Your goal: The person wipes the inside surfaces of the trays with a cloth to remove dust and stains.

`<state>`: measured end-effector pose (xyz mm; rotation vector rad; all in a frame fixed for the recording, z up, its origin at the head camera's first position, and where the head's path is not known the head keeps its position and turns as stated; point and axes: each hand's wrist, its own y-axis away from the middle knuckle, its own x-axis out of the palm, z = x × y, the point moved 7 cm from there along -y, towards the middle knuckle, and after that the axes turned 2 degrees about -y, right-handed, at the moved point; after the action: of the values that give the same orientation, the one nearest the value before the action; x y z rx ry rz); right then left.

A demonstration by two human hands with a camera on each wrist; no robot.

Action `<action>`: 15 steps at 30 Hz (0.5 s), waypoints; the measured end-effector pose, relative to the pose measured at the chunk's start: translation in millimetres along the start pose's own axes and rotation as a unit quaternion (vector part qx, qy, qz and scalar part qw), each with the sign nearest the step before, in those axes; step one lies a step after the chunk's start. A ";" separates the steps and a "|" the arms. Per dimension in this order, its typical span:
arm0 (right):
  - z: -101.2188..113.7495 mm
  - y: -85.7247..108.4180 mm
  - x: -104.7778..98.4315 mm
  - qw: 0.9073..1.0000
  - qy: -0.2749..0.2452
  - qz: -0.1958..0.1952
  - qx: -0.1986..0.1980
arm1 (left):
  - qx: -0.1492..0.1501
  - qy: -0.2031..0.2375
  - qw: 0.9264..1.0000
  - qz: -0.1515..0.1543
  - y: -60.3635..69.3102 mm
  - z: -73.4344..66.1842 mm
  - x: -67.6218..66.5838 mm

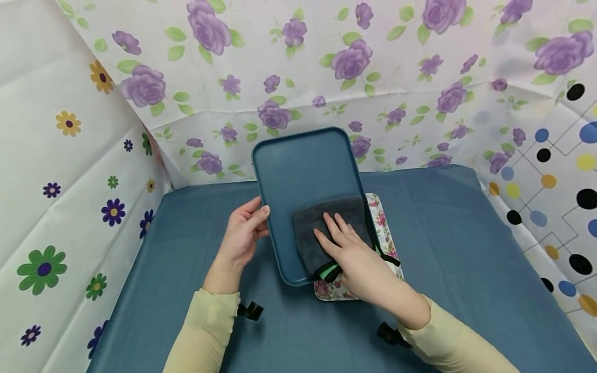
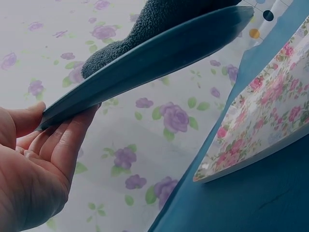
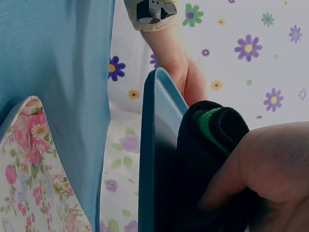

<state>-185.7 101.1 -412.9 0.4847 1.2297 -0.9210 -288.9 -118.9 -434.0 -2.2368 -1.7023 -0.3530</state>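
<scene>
A blue rectangular tray (image 1: pixel 303 160) is held up over the table. My left hand (image 1: pixel 243 230) pinches its left edge, and the left wrist view shows the thumb on one face and the fingers against the other. On the tray's lower right part lies a folded dark grey cloth (image 1: pixel 310 228) with black edging and a green inner side. My right hand (image 1: pixel 356 254) presses this cloth against the tray, its fingers spread and fairly straight. Behind and below, a floral-patterned tray (image 1: pixel 384 228) rests on the table, partly hidden by the blue tray and right hand.
A blue cloth (image 1: pixel 448 233) covers the table. Flower-printed sheets (image 1: pixel 298 67) hang behind, another sheet (image 1: pixel 42 155) stands at the left, and a dotted sheet (image 1: pixel 550 181) at the right. Small black devices (image 1: pixel 252 311) are strapped at both wrists.
</scene>
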 end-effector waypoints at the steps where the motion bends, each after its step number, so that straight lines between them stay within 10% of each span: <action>1: 0.0 -0.2 -0.5 1.000 0.001 -0.001 -0.002 | 0.001 0.000 1.000 0.000 0.1 -0.4 0.1; 15: 1.4 -1.5 -1.1 1.000 0.014 0.014 -0.008 | -0.010 -0.010 1.000 -0.007 0.5 3.0 -2.0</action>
<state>-186.1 99.5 -411.3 0.5016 1.2520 -0.8834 -288.9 -119.6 -437.6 -2.2490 -1.7332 -0.3539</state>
